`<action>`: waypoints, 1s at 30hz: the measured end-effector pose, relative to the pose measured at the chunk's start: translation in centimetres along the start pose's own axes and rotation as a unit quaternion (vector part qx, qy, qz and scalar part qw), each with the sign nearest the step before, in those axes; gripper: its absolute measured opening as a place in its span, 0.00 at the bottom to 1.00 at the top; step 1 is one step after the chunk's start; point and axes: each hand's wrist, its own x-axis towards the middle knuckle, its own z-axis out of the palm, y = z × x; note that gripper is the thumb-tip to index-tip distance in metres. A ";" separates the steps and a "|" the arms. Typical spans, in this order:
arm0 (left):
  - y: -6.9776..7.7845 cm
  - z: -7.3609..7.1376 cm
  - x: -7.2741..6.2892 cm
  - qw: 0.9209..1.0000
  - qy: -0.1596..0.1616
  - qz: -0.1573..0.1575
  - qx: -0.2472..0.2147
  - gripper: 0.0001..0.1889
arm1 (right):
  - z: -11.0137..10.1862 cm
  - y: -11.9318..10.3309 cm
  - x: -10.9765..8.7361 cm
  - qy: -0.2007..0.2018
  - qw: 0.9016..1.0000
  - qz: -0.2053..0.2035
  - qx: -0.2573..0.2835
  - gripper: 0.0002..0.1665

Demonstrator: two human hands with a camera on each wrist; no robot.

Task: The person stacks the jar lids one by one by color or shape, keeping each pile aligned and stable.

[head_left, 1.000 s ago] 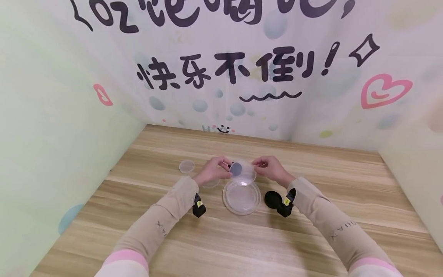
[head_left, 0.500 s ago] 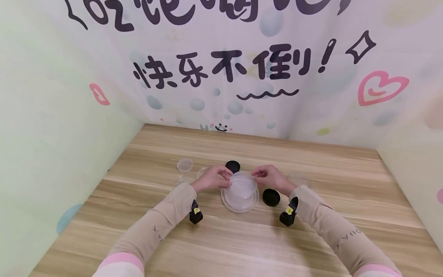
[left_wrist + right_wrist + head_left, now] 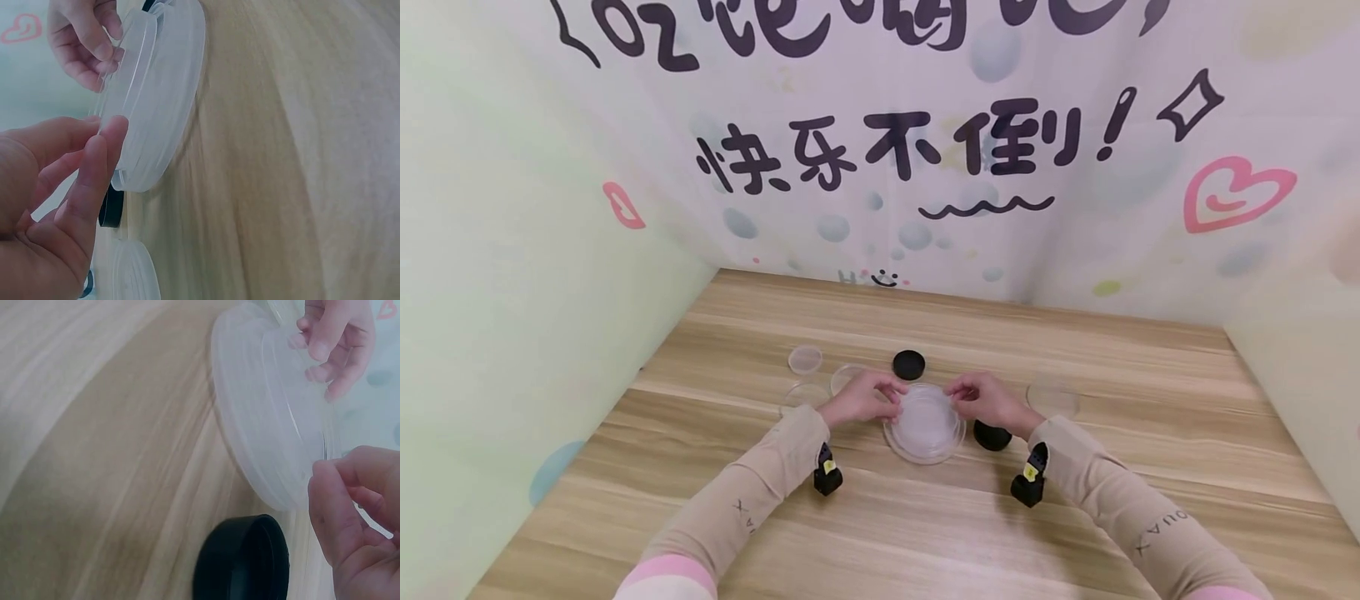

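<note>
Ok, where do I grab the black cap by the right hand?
Probably pinch the black cap across its raised wall, coming from above and the right. It lies open side up, so the rim offers a grip, and the clear round container sits on its left.

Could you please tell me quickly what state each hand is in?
Left hand: closed, pinching the rim of a clear disc.
Right hand: closed, pinching the same clear disc.
</note>
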 end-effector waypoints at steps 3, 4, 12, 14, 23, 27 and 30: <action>0.0 0.1 -0.2 1.000 0.002 0.008 0.021 0.17 | 0.2 0.0 0.0 0.002 1.000 -0.007 -0.014 0.12; 0.0 0.2 -0.3 1.000 0.004 0.010 0.028 0.16 | 0.2 0.0 0.0 0.004 1.000 -0.009 -0.017 0.12; -0.5 0.5 -0.1 1.000 0.016 0.005 0.026 0.16 | 0.5 0.0 0.1 0.015 0.999 -0.020 -0.026 0.11; -0.5 0.5 -0.1 1.000 0.016 0.002 0.026 0.16 | 0.5 0.0 0.1 0.014 0.999 -0.013 -0.030 0.11; -0.6 0.5 -0.1 0.998 0.024 0.003 0.056 0.16 | 0.5 0.0 0.2 0.015 0.999 0.000 -0.042 0.11; -0.6 0.5 -0.1 0.996 0.028 0.004 0.080 0.15 | 0.5 0.0 0.2 0.014 0.999 0.002 -0.044 0.11; -0.6 0.6 -0.1 0.996 0.028 0.004 0.083 0.15 | 0.5 0.0 0.1 0.013 0.999 0.004 -0.042 0.11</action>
